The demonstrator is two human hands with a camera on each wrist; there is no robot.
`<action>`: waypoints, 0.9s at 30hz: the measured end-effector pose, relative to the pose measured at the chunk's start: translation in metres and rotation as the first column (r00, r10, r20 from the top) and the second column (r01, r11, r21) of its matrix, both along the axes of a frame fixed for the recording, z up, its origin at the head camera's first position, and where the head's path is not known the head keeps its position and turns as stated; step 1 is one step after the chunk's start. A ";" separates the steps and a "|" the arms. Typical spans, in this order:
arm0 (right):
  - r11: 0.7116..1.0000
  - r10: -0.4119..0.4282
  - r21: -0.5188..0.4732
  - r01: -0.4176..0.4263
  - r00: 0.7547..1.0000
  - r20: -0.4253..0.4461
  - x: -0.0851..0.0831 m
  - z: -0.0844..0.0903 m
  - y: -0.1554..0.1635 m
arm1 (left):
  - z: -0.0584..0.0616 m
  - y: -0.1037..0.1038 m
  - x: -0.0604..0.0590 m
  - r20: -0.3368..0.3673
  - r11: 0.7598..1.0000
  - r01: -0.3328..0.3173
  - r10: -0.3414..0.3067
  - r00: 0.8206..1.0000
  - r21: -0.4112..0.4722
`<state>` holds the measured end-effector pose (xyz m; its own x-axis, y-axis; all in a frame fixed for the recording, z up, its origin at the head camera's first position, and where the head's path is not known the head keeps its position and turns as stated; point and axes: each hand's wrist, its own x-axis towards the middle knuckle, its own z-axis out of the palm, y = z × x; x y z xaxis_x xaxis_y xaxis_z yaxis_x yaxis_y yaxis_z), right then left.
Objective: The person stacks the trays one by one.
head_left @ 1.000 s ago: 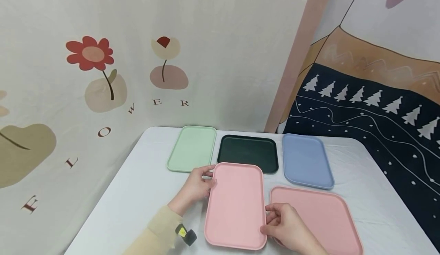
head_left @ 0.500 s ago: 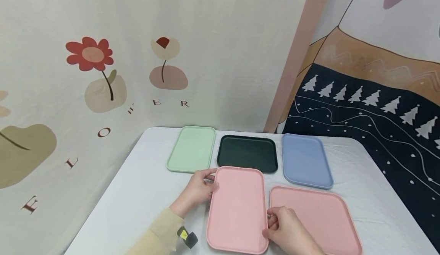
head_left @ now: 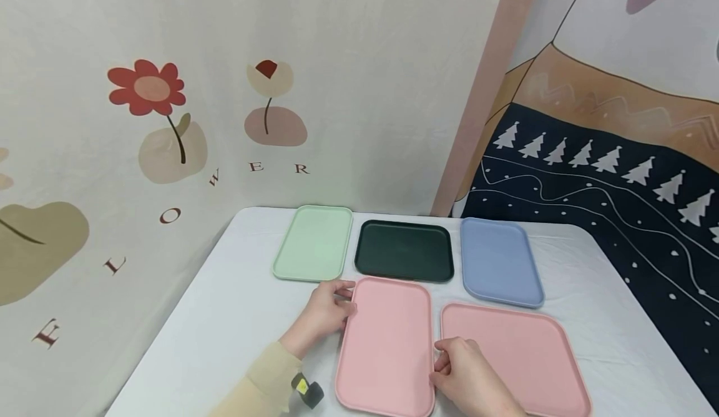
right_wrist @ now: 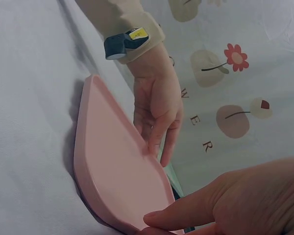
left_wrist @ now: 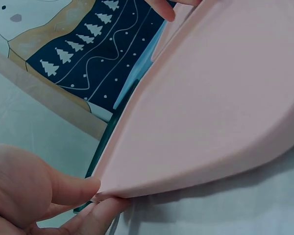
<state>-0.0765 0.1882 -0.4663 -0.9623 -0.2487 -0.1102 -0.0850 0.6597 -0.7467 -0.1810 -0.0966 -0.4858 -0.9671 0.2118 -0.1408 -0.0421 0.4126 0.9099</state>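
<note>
"Pinching: in the head view the left hand (head_left: 322, 312) and right hand (head_left: 470, 373) nip opposite long rims of the held pink tray (head_left: 387, 345), the left near its far corner, the right lower down. The tray lies between them, above the white tablecloth (head_left: 224, 304)."

"What might go wrong?"

"With such uneven holds, it could tip if either pinch slid. Its far edge sits so near the dark green tray (head_left: 403, 251) that a forward push might bump it. The right knuckles could nudge the second pink tray (head_left: 522, 358), just beside them."

"And the other containers?"

"Beyond the left fingers, a light green tray (head_left: 314, 243); well past the right hand, a blue tray (head_left: 501, 262). I see only smooth floors in all five."

"Left wrist view?"

"Thumb above the corner, a fingertip below: a small contact that could slip, I'd judge. I can't tell whether the tray's underside touches the cloth."

"Right wrist view?"

"The right thumb meets the near rim, most of its fingers cut off by the frame. Across the tray the left hand pinches the other rim, a wrist device (right_wrist: 125, 45) strapped above it."
</note>
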 end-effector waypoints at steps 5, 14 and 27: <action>1.000 0.014 -0.006 -0.014 1.000 0.011 -0.001 0.001 0.000 | -0.002 -0.001 0.001 0.014 1.000 -0.011 0.011 1.000 -0.006; 1.000 0.012 -0.017 -0.011 1.000 0.022 0.000 0.002 0.001 | -0.003 -0.001 0.002 0.007 0.999 -0.007 0.007 1.000 -0.033; 1.000 -0.002 -0.020 0.002 1.000 -0.005 0.001 0.001 0.000 | -0.003 -0.001 0.003 0.034 0.999 0.000 0.001 0.999 -0.039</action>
<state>-0.0754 0.1881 -0.4657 -0.9634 -0.2487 -0.1005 -0.0872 0.6446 -0.7595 -0.1777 -0.0975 -0.4884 -0.9618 0.2049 -0.1815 -0.0728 0.4477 0.8912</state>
